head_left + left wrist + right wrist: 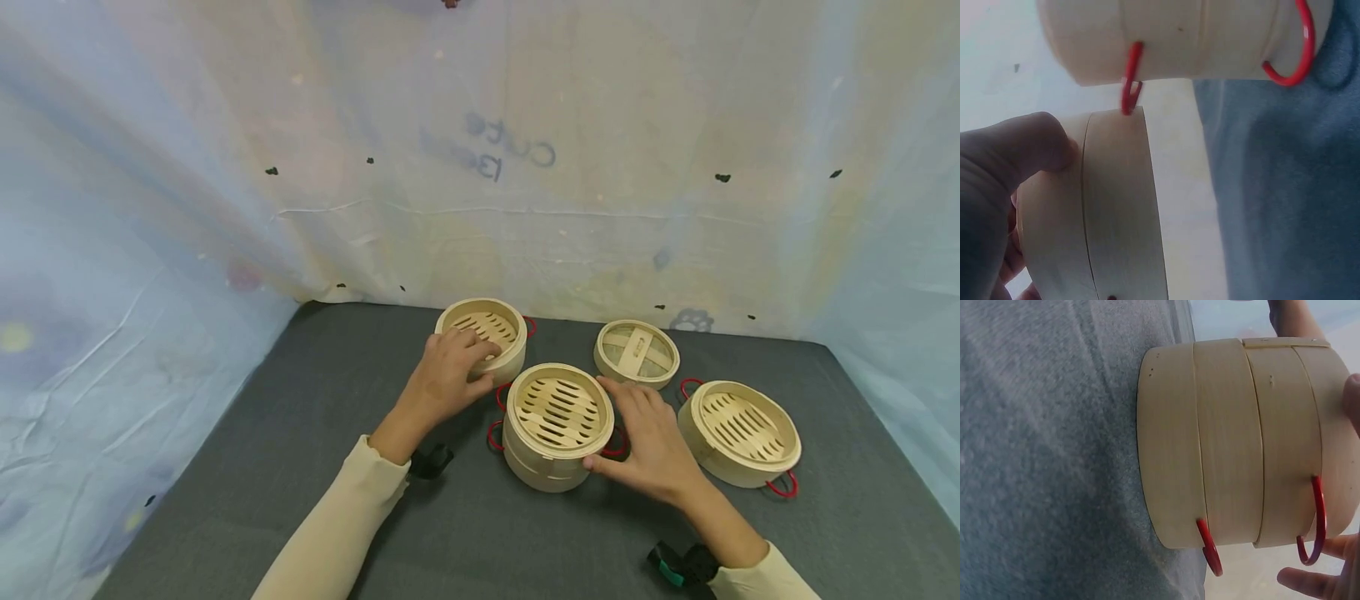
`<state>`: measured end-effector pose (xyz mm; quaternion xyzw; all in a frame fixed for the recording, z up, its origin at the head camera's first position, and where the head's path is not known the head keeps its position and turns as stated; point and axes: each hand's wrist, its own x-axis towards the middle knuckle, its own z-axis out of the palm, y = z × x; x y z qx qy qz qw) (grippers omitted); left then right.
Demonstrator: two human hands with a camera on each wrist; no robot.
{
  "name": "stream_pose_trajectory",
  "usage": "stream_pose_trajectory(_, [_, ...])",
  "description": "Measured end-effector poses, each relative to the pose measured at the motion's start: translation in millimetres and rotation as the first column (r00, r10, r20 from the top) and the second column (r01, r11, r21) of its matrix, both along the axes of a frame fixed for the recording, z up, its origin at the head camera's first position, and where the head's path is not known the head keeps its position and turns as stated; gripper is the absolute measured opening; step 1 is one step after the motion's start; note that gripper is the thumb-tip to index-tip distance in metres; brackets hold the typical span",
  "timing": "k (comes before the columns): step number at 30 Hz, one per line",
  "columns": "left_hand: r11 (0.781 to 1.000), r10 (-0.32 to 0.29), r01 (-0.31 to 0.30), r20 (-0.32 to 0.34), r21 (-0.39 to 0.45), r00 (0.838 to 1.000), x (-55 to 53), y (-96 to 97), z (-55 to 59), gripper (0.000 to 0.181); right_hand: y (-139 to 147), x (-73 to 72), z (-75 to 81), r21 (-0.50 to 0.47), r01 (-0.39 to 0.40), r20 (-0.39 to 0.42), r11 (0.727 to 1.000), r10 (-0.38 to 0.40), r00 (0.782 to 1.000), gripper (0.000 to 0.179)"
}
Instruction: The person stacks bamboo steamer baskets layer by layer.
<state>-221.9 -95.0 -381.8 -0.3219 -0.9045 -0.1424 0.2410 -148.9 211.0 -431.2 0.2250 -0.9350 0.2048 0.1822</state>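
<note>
A: Where do we have our hands?

B: Our left hand (448,371), at the centre of the frame, grips a slatted basket (498,327) by its wall, thumb outside and fingers over the rim. The left wrist view shows backdrop under its lower edge, so we judge it lifted off the grey cloth (510,550).

A: And the right?

B: Our right hand (648,442) is spread wide round the right side of the basket stack (558,417), just below centre, thumb at the front of the rim and fingers at the back. How firmly we press, we cannot tell.

A: So what could go wrong?

B: We have one basket by one side only, so its far side could dip and twist out of our grip. A red handle (1130,81) on the stack hangs right by it (touching or just beside, we cannot tell); if it caught, it could drag the top basket askew. And with our right hand at one side, a hard push could slide the stack leftward.

A: Anything else near?

B: The lid (637,350), right of centre, sits just behind our right fingers; a backward jerk could knock it. The other basket (738,433), at lower right, is close to our knuckles too.
</note>
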Motion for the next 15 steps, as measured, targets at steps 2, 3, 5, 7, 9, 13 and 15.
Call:
stream_pose_trajectory(2, [1.0,-0.003,0.003,-0.016,-0.001,1.0,2.6,-0.3,3.7,0.027,0.8,-0.6,-0.1,0.017,0.004,-0.014,1.0,-0.003,1.0,0.104])
stream_pose_trajectory(3, [1.0,-0.005,0.005,-0.023,0.001,1.0,3.8,-0.3,5.5,0.028,1.1,-0.9,-0.1,0.026,0.004,-0.021,1.0,-0.004,1.0,0.104])
stream_pose_trajectory(5, [1.0,-0.009,0.01,-0.037,0.008,0.999,6.6,-0.5,9.3,0.028,1.7,-1.6,0.4,0.042,0.005,-0.034,0.999,-0.004,0.999,0.104])
stream_pose_trajectory(7, [1.0,-0.016,0.016,-0.051,0.016,0.999,9.7,-0.4,13.1,0.027,2.3,-2.0,0.9,0.049,0.002,-0.043,0.999,0.0,0.999,0.104])
stream_pose_trajectory(9, [1.0,-0.021,0.022,-0.062,0.021,0.998,12.1,-0.2,15.9,0.028,3.0,-2.3,1.3,0.052,-0.004,-0.049,0.999,0.007,0.999,0.104])
stream_pose_trajectory(13, [0.999,-0.033,0.036,-0.089,0.036,0.996,15.3,0.9,20.9,0.028,4.4,-2.9,1.1,0.048,-0.011,-0.047,0.999,0.013,0.999,0.103])
stream_pose_trajectory(15, [0.998,-0.035,0.039,-0.095,0.043,0.995,15.8,1.3,22.6,0.028,4.9,-3.0,0.8,0.045,-0.013,-0.043,0.999,0.015,0.999,0.103])
